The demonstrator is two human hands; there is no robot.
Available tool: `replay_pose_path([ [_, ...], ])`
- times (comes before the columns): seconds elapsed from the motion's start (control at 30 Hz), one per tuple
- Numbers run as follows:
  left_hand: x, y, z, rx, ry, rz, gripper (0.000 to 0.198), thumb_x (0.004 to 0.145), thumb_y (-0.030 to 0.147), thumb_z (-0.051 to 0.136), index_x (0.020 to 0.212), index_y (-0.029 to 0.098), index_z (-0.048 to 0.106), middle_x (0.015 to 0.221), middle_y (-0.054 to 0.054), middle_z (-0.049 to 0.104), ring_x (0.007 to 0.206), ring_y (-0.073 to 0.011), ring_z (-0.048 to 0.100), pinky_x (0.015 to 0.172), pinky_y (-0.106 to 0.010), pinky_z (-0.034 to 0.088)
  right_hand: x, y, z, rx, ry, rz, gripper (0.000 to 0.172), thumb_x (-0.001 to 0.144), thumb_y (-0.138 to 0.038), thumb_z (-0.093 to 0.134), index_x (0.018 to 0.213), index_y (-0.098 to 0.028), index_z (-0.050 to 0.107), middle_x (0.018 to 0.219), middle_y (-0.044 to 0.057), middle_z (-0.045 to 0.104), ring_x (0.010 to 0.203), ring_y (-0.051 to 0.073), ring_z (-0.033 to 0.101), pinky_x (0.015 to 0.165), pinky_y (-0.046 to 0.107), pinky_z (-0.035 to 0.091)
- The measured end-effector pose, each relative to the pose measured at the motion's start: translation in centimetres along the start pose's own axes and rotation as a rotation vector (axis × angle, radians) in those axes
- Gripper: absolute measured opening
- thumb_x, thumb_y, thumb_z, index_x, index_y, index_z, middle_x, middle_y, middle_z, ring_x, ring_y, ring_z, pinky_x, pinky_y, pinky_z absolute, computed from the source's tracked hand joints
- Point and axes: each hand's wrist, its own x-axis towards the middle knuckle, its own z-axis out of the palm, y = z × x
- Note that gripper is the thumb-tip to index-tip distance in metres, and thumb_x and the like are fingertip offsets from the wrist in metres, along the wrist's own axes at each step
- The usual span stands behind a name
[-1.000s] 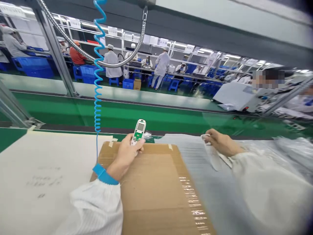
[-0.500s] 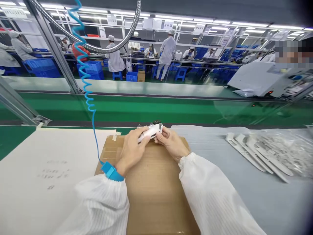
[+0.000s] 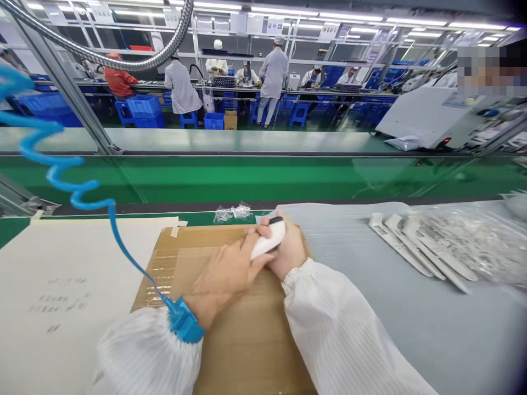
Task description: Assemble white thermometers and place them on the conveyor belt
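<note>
Both of my hands close around a small white handheld device [image 3: 268,240] with a dark tip, held over a flat cardboard sheet [image 3: 230,329]. My left hand [image 3: 224,274] grips it from the left side, and a blue wrist strap [image 3: 184,321] with a coiled blue cord [image 3: 69,189] sits on that wrist. My right hand [image 3: 288,249] wraps it from the right and partly sits behind it. White sleeves cover both arms.
White plastic shells [image 3: 411,247] lie in a row on grey foam sheet [image 3: 391,307] at right. Small clear bags [image 3: 233,212] lie behind the cardboard. A white paper sheet [image 3: 61,274] covers the left. A green conveyor [image 3: 263,178] runs across; other workers stand far behind.
One second ago my left hand held the device alone with its board showing, and my right hand was on a shell at right. Both hands now hold the closed white device, nearer to me.
</note>
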Motion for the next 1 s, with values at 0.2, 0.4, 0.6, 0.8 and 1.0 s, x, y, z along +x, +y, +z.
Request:
replay_pose_path([
  [0.2, 0.1, 0.3, -0.2, 0.232, 0.058, -0.067, 0.046, 0.098, 0.049, 0.042, 0.13, 0.022, 0.059, 0.095, -0.014, 0.072, 0.077, -0.0302, 0.068, 0.071, -0.037, 0.048, -0.4, -0.9, -0.1, 0.038, -0.138, 0.046, 0.044, 0.097, -0.056, 0.044, 0.072, -0.023, 0.058, 0.057, -0.002, 0.054, 0.067, 0.017, 0.062, 0.072, 0.032, 0.054],
  [0.4, 0.0, -1.5, -1.0, 0.075, 0.431, 0.03, 0.048, 0.095, 0.047, 0.055, 0.135, 0.021, 0.051, 0.13, -0.012, 0.063, 0.119, -0.0282, 0.058, 0.1, -0.041, 0.045, -0.8, 1.7, 0.9, -0.089, -0.375, -0.001, 0.027, 0.095, -0.047, 0.058, 0.102, -0.022, 0.064, 0.1, 0.005, 0.07, 0.108, 0.02, 0.063, 0.099, 0.038, 0.051],
  [0.6, 0.1, -0.3, -0.1, 0.091, 0.476, 0.155, 0.037, 0.099, 0.039, 0.046, 0.129, 0.02, 0.058, 0.126, -0.012, 0.066, 0.118, -0.0277, 0.06, 0.103, -0.042, 0.043, -1.3, 2.6, 1.2, -0.101, -0.293, -0.032, 0.019, 0.088, -0.04, 0.067, 0.086, -0.022, 0.067, 0.091, 0.005, 0.071, 0.109, 0.023, 0.063, 0.1, 0.041, 0.051],
  [0.8, 0.4, -1.1, -0.1, 0.094, 0.41, 0.238, 0.038, 0.098, 0.038, 0.051, 0.132, 0.02, 0.054, 0.129, -0.011, 0.064, 0.119, -0.0256, 0.059, 0.103, -0.039, 0.044, -1.3, 1.4, 0.8, -0.1, -0.309, 0.001, 0.021, 0.091, -0.042, 0.063, 0.088, -0.022, 0.067, 0.087, 0.005, 0.068, 0.105, 0.024, 0.062, 0.098, 0.043, 0.051],
  [1.0, 0.3, -3.1, -1.1, 0.124, 0.252, 0.164, 0.038, 0.097, 0.04, 0.055, 0.131, 0.024, 0.054, 0.126, -0.007, 0.067, 0.112, -0.0248, 0.063, 0.095, -0.036, 0.047, -0.5, -0.1, -0.7, 0.06, -0.262, 0.025, 0.02, 0.096, -0.037, 0.052, 0.087, -0.023, 0.062, 0.081, 0.001, 0.061, 0.09, 0.019, 0.062, 0.099, 0.039, 0.05],
])
